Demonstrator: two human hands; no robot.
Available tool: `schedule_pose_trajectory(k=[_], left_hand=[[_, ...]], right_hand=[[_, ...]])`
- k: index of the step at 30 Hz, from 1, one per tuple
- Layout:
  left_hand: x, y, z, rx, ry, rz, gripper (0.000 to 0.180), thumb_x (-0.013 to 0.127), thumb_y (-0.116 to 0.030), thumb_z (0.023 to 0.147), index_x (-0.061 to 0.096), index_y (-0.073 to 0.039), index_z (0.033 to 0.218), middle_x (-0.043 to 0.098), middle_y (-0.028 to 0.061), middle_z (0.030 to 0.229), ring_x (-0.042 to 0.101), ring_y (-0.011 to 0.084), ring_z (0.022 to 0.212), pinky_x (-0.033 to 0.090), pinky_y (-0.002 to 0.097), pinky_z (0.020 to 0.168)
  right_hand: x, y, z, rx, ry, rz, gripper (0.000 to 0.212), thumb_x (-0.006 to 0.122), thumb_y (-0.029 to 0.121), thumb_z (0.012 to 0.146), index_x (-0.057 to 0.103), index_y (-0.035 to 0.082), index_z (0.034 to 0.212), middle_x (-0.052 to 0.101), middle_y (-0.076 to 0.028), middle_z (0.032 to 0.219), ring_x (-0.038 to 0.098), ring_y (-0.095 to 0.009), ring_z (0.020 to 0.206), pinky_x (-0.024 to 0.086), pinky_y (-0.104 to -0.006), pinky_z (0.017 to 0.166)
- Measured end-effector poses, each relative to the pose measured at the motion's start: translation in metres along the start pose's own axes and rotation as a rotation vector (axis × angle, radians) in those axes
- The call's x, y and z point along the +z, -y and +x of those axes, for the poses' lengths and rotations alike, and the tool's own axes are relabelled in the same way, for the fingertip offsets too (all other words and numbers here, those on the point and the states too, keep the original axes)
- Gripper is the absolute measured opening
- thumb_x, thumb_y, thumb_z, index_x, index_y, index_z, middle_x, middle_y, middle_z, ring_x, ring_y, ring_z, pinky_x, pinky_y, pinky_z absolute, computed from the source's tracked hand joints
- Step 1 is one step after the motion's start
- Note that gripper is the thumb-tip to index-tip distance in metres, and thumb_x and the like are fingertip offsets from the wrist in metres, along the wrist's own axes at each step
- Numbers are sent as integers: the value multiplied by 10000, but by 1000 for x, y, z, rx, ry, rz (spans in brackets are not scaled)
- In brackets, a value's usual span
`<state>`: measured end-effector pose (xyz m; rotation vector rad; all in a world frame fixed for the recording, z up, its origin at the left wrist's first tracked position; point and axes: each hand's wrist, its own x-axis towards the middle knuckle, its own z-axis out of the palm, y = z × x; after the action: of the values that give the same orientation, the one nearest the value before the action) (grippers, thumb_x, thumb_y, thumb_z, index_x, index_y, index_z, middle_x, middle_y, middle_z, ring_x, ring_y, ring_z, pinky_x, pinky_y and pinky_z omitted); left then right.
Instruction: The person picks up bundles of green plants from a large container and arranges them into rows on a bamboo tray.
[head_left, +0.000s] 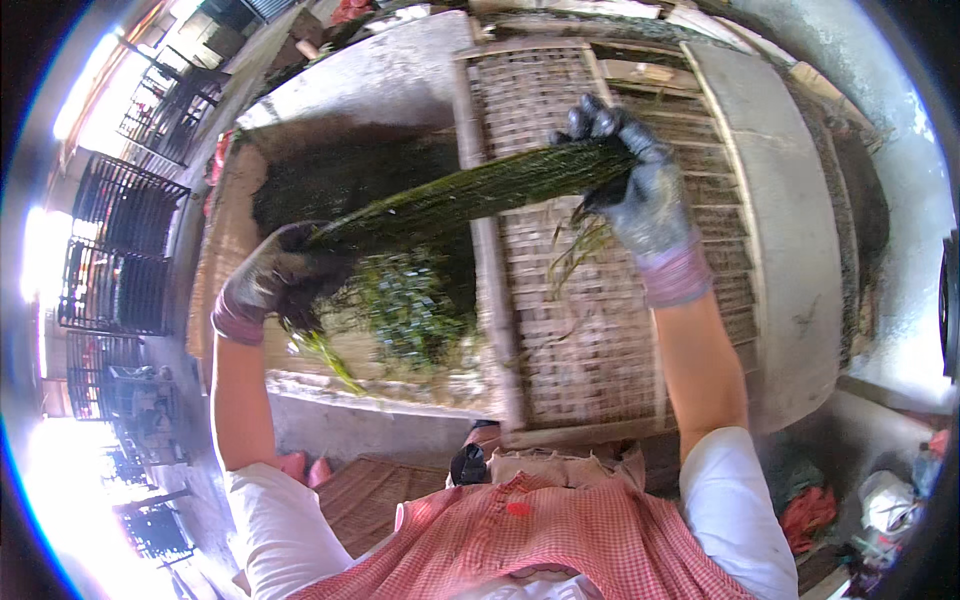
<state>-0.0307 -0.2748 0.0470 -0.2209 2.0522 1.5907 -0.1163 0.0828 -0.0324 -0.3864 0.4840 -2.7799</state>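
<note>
A wet, dark green bundle of long plant strands (470, 190) is stretched between my two gloved hands, sloping up to the right. My left hand (275, 270), in a dirty grey glove with a pink cuff, is closed round its lower left end; loose strands hang beneath. My right hand (635, 170), gloved alike, grips the other end, with thin wisps dangling below. The bundle hangs over a concrete trough (380, 85) of dark liquid on the left and a woven bamboo mat (590, 340) on the right. Leafy green strands (410, 305) lie in the trough's near part.
A wooden rail (495, 290) divides trough and mat. Bamboo slats (715, 190) and a grey concrete slab (790, 250) lie at the right. Dark stacked racks (125, 245) stand far left. Coloured bags (885, 505) sit at the lower right, and a woven panel (375, 500) lies near my left sleeve.
</note>
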Motion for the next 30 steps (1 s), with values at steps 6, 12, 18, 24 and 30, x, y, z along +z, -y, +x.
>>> schedule_pose_trajectory(k=[6, 12, 18, 24, 30], left_hand=[[114, -54, 174, 505, 256, 121, 610, 632, -432, 803, 572, 95, 1105, 555, 129, 1156, 529, 140, 980, 429, 261, 869], [170, -116, 330, 449, 240, 539, 552, 462, -464, 892, 598, 32, 1094, 612, 108, 1002, 575, 115, 755, 487, 249, 736], [67, -37, 401, 37, 139, -246, 490, 651, -30, 765, 492, 5, 1227, 594, 93, 1157, 577, 181, 972, 458, 303, 893], [301, -101, 426, 740, -563, 1370, 568, 570, -140, 814, 348, -16, 1322, 413, 157, 1325, 352, 275, 1278, 281, 324, 1072], [420, -89, 488, 667, -456, 1234, 450, 351, -226, 880, 473, -37, 1269, 423, 142, 1375, 398, 259, 1271, 227, 423, 1075]], right_hand=[[-83, 228, 47, 47, -221, -406, 297, 451, 165, 935, 550, -3, 1160, 598, -150, 1130, 587, -244, 1047, 518, -316, 867], [-194, 343, 101, 13, -207, -1789, 319, 396, 201, 953, 565, 51, 1177, 614, -107, 1127, 564, -210, 1085, 437, -314, 929], [-338, 286, 139, -229, -185, -2346, 398, 419, 253, 913, 505, 27, 1229, 556, -139, 1212, 508, -256, 1130, 382, -357, 980], [-427, 333, 127, -224, -419, -1315, 375, 370, 168, 931, 489, 18, 1253, 484, -105, 1316, 441, -220, 1218, 283, -425, 1072], [-265, 273, 164, 0, -805, -998, 262, 509, 186, 891, 563, 54, 1111, 543, -77, 1210, 496, -247, 1128, 389, -410, 988]])
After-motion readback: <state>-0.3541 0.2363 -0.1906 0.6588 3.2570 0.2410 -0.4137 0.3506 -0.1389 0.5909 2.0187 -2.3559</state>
